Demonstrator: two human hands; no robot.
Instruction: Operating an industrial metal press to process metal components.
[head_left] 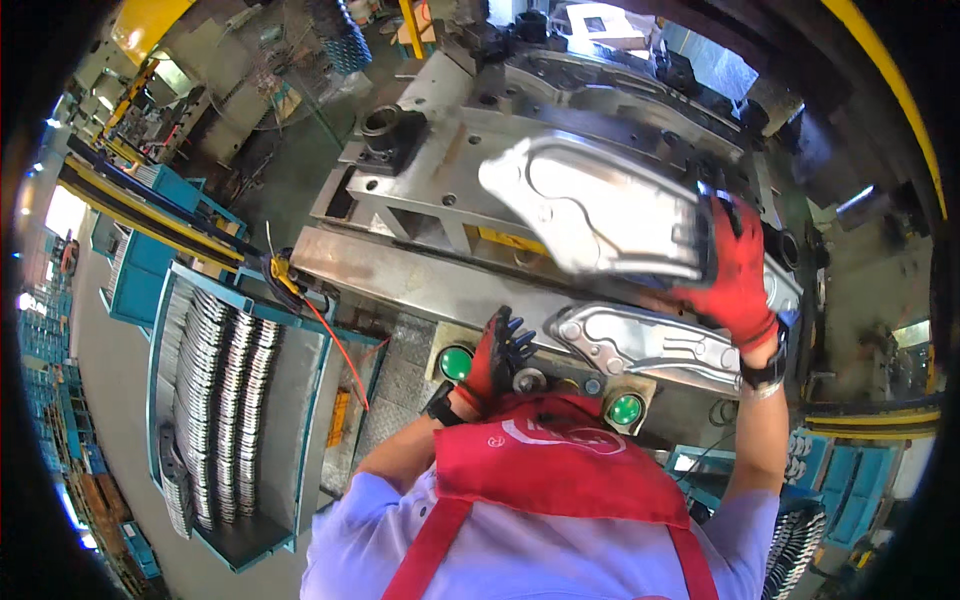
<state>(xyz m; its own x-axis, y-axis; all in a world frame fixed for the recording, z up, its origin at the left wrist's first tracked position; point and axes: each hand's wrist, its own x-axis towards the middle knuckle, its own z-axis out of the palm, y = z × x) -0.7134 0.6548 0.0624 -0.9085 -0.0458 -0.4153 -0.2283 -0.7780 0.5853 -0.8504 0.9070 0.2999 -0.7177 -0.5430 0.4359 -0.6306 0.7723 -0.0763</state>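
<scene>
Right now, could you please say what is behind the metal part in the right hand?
The grey machine shows above the held part; whatever sits directly behind it is hidden.

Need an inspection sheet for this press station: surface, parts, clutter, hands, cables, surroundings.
Surface: bare steel ledge in front of the steel die; scuffed, brownish toward its left end.
Job's things: upper stamped panel, held over the die's front; contact with the die unclear. Lower stamped panel, on the ledge.
Clutter: teal bin at left, holding rows of stacked metal parts.
Hands: right hand grips the upper panel's right end; left hand holds nothing, beside a green button. Both gloved.
Cables: orange cord hangs off the ledge's left end; far end unclear.
Surroundings: yellow-and-black rails on both sides.
</scene>
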